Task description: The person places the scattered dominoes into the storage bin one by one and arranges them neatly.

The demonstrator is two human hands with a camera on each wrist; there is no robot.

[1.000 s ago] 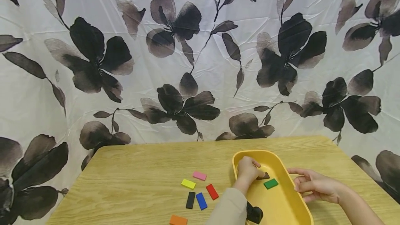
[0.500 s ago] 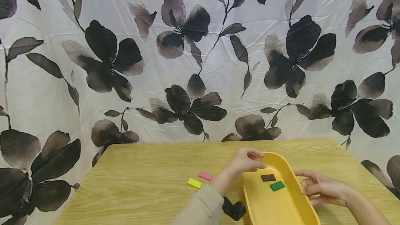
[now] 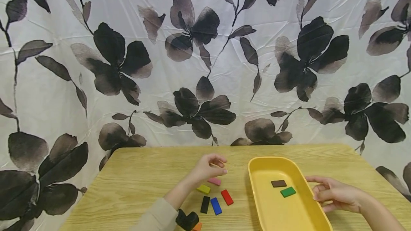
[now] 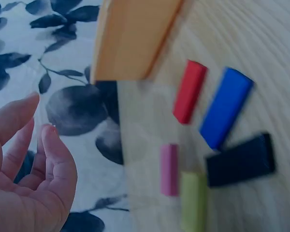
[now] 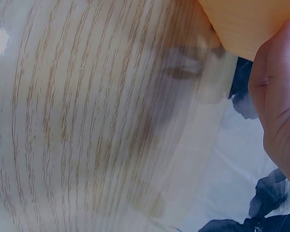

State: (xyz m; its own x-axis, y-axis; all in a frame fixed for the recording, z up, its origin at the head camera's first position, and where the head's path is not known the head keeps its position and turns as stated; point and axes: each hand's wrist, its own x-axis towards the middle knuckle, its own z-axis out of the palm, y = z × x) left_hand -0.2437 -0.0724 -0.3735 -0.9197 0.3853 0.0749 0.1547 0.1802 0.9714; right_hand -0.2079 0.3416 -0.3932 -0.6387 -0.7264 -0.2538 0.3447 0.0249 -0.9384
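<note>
My left hand (image 3: 209, 168) is raised over the table near the pink block (image 3: 214, 181) and yellow block (image 3: 203, 189), with nothing between its loosely bent fingers. Close by lie a red block (image 3: 227, 197), a blue block (image 3: 216, 206) and a black block (image 3: 205, 204). An orange block (image 3: 197, 226) is partly covered by the black wrist camera (image 3: 187, 219). My right hand (image 3: 337, 194) touches the outer right side of the yellow tray (image 3: 257, 191), its fingertips at the wall. Inside the tray, a dark brown block (image 3: 278, 183) and a green block (image 3: 288, 192) lie flat.
The wood-grain table (image 3: 144, 181) has rounded far corners. Right behind it hangs a white curtain (image 3: 144, 81) with dark flowers. The tray's near end runs out of the head view.
My left hand has come out of the tray and moved left over the loose blocks, leaving the brown block beside the green one. My right hand stays at the tray's side.
</note>
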